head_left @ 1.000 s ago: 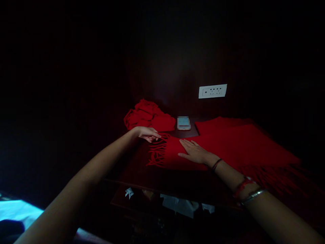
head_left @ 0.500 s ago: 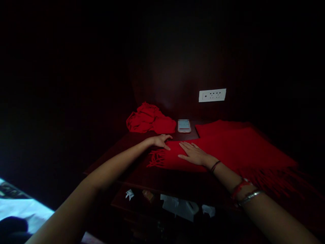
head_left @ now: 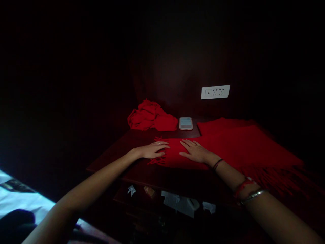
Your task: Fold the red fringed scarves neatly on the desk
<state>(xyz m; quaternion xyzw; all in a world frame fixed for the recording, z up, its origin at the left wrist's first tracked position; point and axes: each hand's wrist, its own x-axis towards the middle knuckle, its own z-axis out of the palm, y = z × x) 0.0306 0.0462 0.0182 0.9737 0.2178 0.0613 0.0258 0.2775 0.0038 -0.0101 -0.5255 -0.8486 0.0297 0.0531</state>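
Note:
A red fringed scarf [head_left: 228,145] lies spread over the dark tabletop [head_left: 114,157], with a narrow folded strip of it reaching left. On the fringed left end of that strip rests my left hand [head_left: 153,150], its fingers stretched out over the cloth and tassels. My right hand [head_left: 195,151] lies flat on the strip a little to the right, fingers extended. A gap of red cloth shows between the two hands. Behind them, a second piece of red cloth [head_left: 152,117] sits in a crumpled heap.
A phone [head_left: 186,123] lies at the back between the heap and the scarf. On the dark wall above is a white power socket [head_left: 215,92]. An open space under the tabletop holds crumpled white paper [head_left: 131,190], a small brownish box [head_left: 149,191] and white sheets [head_left: 179,204].
My left hand has let go of the tassels it pinched, passed over the strip's end and come down flat on the fringe. My right hand has stayed on the cloth.

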